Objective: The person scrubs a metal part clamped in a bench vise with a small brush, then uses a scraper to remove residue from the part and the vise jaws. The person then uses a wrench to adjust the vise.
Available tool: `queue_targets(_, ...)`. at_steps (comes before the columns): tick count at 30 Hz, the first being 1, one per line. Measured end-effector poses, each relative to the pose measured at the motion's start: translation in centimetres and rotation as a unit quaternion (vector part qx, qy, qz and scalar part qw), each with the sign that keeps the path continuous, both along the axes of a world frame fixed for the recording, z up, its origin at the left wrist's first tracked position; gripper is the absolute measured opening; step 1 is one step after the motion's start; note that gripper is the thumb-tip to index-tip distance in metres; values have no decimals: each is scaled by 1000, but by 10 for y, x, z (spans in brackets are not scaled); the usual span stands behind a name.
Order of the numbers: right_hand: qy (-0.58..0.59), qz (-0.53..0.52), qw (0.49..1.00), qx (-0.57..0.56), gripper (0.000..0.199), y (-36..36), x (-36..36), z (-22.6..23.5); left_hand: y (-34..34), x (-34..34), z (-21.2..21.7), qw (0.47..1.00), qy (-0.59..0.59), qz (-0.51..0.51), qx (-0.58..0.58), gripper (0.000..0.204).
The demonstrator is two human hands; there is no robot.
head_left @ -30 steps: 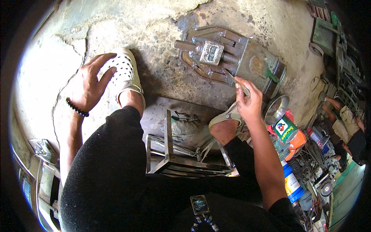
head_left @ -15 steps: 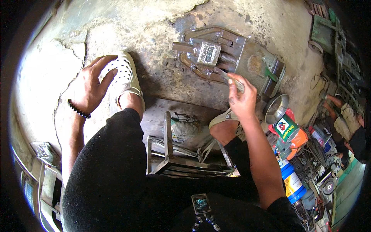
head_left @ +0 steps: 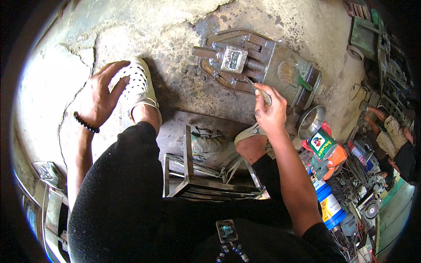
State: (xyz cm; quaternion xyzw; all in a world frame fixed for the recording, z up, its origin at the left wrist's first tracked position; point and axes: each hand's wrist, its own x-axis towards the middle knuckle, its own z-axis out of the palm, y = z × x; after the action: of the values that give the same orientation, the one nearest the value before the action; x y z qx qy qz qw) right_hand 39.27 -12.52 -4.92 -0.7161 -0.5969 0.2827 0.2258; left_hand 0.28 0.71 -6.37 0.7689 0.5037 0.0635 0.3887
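A heavy brown metal vise [head_left: 281, 65] lies on the stained floor, its threaded screw [head_left: 254, 64] running into a square block [head_left: 233, 59]. In my right hand [head_left: 271, 107] is a slim tool with a pale handle [head_left: 265, 97]. Its narrow tip reaches the near side rail of the vise; whether it is a brush or a scraper I cannot tell. A green-handled tool [head_left: 305, 82] rests on top of the vise. My left hand [head_left: 100, 94], wearing a black bead bracelet [head_left: 86, 122], holds nothing, fingers apart beside my white clog [head_left: 138, 83].
Right of my hand stands a metal bowl [head_left: 312, 122]. Beside it are a green and red packet [head_left: 321, 143], a blue bucket [head_left: 331, 206] and cluttered parts. A metal-framed stool [head_left: 188, 184] is below me. Another person [head_left: 391, 140] is at far right.
The view has shifted slightly, so most things sit a little further left. My right hand keeps its grip on the slim tool at the vise's near rail; my left hand stays open.
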Motion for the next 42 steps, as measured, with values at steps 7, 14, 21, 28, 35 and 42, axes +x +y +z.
queue_targets(7,29,-52,998,-26,20,2,-4,-5,0,-2,2,1000,14,-9,2,32)
queue_targets(14,-21,-2,1000,-17,20,-5,23,0,-2,-8,-1,1000,19,-1,-10,33)
queue_targets(21,-35,-30,999,-19,19,-3,3,0,-1,-6,-1,1000,21,0,-9,34)
queue_targets(28,33,-43,998,-9,18,0,-16,-10,0,-3,3,1000,14,-16,-14,34)
queue_targets(35,-44,1,999,-7,18,-13,11,8,-1,-9,2,1000,21,-2,-4,33)
queue_targets(42,-108,11,994,-4,27,-15,-13,-10,-2,-8,3,1000,15,-6,-19,33)
